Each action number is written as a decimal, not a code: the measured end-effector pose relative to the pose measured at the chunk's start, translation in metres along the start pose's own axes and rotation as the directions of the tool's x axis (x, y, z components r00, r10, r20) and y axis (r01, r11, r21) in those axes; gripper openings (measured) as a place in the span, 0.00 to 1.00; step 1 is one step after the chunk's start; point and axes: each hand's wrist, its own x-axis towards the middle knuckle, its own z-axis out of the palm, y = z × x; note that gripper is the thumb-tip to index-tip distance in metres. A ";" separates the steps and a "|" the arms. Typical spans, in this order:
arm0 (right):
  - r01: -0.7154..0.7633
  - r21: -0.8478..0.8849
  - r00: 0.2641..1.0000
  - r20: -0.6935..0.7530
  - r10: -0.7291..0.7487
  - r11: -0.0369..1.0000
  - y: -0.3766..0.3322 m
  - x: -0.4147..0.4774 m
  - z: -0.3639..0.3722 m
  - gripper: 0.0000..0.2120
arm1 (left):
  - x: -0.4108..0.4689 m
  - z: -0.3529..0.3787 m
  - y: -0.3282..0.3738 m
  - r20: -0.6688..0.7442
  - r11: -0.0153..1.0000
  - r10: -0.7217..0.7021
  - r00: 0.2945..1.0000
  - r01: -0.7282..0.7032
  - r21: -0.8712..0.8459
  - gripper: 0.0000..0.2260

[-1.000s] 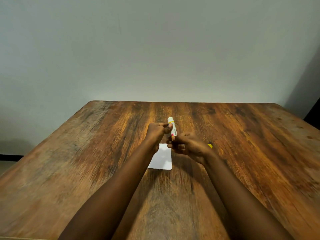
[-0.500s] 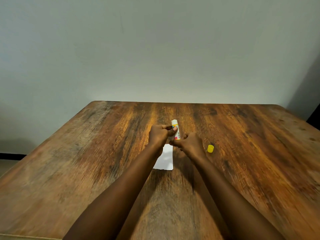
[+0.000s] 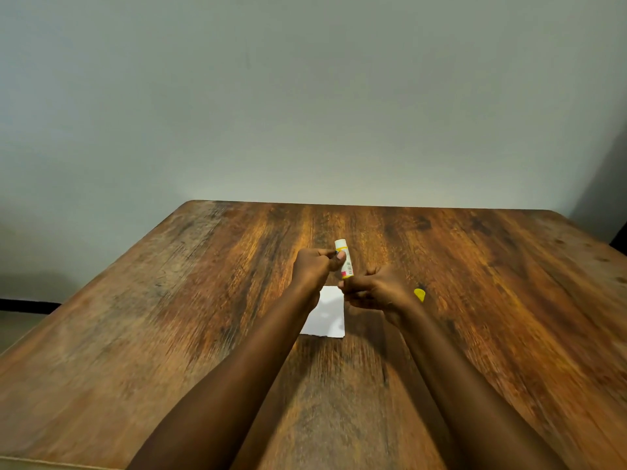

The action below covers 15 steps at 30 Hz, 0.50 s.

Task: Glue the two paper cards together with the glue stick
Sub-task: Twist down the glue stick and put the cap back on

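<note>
An uncapped white glue stick (image 3: 344, 259) with a yellow and red label stands almost upright above the table, held from both sides. My left hand (image 3: 314, 266) pinches its upper part with thumb and fingers. My right hand (image 3: 376, 291) grips its bottom end. Its yellow cap (image 3: 420, 294) lies on the table just right of my right hand. A white paper card (image 3: 328, 313) lies flat under and between my hands, partly hidden by my left wrist. I can make out only one card.
The brown wooden table (image 3: 169, 334) runs to a far edge against a plain grey-green wall. Its right edge and a dark object show at the far right.
The glue stick and both hands have stayed nearly in place. My right hand has shifted slightly at the stick's base, and the yellow cap shows more beside it than a second ago.
</note>
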 end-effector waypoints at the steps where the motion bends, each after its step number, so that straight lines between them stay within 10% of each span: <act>1: 0.011 -0.048 0.998 -0.059 -0.014 0.999 0.001 0.001 0.005 0.11 | -0.001 0.002 -0.001 -0.003 1.000 0.009 1.000 -0.009 0.013 0.15; 15: -0.058 0.121 0.987 0.153 0.039 0.991 -0.004 -0.004 -0.004 0.04 | 0.000 -0.005 0.005 0.058 1.000 -0.020 0.998 0.020 -0.012 0.14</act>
